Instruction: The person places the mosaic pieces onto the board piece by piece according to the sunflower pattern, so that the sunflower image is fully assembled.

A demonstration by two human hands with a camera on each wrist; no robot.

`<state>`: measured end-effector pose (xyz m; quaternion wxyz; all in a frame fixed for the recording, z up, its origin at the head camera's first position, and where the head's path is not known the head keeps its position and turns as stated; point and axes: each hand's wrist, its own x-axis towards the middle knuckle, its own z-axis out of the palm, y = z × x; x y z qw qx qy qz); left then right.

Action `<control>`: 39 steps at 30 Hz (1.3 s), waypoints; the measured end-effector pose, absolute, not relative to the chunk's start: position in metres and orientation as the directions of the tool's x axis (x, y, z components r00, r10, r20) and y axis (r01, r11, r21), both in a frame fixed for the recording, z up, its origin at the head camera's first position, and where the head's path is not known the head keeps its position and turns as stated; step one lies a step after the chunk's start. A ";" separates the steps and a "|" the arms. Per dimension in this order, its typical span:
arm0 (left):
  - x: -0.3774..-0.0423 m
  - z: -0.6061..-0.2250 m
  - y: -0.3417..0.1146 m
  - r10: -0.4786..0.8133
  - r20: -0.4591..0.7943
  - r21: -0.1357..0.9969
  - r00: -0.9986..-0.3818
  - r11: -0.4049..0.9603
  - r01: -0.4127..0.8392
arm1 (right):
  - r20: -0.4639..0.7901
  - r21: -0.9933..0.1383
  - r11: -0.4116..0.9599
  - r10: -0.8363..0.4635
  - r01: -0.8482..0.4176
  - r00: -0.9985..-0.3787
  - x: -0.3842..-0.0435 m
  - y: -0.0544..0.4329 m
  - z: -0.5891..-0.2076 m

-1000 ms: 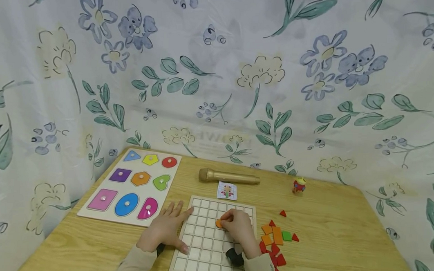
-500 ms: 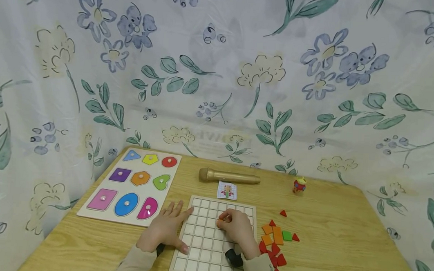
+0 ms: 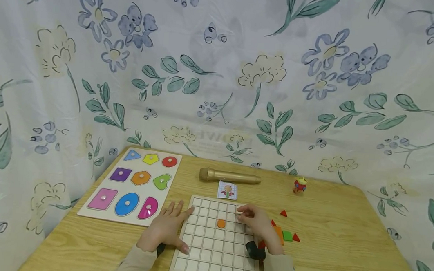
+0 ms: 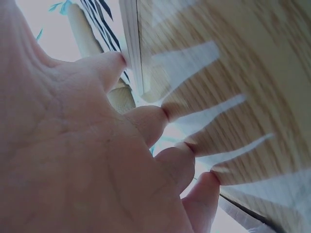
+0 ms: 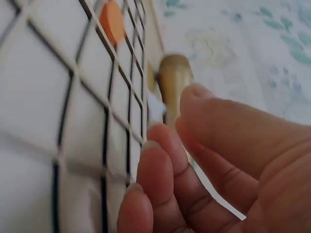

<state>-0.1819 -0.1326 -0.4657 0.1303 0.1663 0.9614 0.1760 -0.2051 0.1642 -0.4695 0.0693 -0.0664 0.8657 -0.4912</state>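
A wooden grid board (image 3: 203, 255) with white squares lies on the table before me. My left hand (image 3: 165, 230) is spread at its left edge, thumb lying over the frame. In the left wrist view, its fingertips (image 4: 206, 187) reach down to the wood grain of the tabletop. One orange round piece (image 3: 221, 223) rests flat on a square in the board's upper middle; the right wrist view shows this orange piece (image 5: 112, 22) too. Over the board's right side hovers my right hand (image 3: 256, 222), fingers loosely bent and nothing between them.
Loose red, orange and green pieces (image 3: 287, 236) lie right of the board, partly hidden by the right arm. Behind the board are a pattern card (image 3: 227, 190) and a gold microphone (image 3: 229, 176). A shape-puzzle board (image 3: 129, 186) lies left; a small toy figure (image 3: 299, 185) stands back right.
My right hand has let go of the orange round piece, leaving it on the board, and has moved right. My left hand has stayed in place.
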 end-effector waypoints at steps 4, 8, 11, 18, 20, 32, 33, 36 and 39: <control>-0.183 -0.465 -0.132 0.367 -0.202 0.381 -0.908 0.883 0.273 | -0.052 -0.889 0.456 -0.174 -0.033 -0.983 -0.206 0.198 -0.468; -0.181 -0.463 -0.132 0.369 -0.200 0.386 -0.907 0.881 0.274 | -0.032 -0.896 0.439 -0.219 -0.069 -0.975 -0.203 0.227 -0.468; -0.179 -0.461 -0.132 0.368 -0.196 0.391 -0.909 0.879 0.272 | -0.078 -0.887 0.457 -0.281 -0.062 -0.957 -0.199 0.244 -0.470; -0.179 -0.460 -0.133 0.370 -0.191 0.395 -0.909 0.877 0.274 | -0.106 -0.825 0.560 -0.288 -0.077 -0.952 -0.197 0.255 -0.472; -0.179 -0.460 -0.132 0.373 -0.192 0.398 -0.908 0.875 0.275 | -0.096 -0.789 0.609 -0.246 -0.077 -0.964 -0.196 0.253 -0.471; -0.182 -0.464 -0.131 0.370 -0.196 0.399 -0.908 0.876 0.271 | -0.059 -0.726 0.687 -0.024 0.027 -0.998 -0.196 0.242 -0.467; -0.182 -0.464 -0.131 0.369 -0.198 0.400 -0.908 0.876 0.269 | -0.059 -0.728 0.684 -0.013 0.034 -0.998 -0.196 0.242 -0.467; -0.182 -0.465 -0.131 0.369 -0.200 0.400 -0.908 0.877 0.268 | -0.063 -0.728 0.683 0.014 0.055 -0.998 -0.197 0.241 -0.467; -0.182 -0.465 -0.131 0.366 -0.199 0.397 -0.909 0.878 0.267 | -0.074 -0.743 0.663 0.050 0.089 -0.996 -0.197 0.237 -0.464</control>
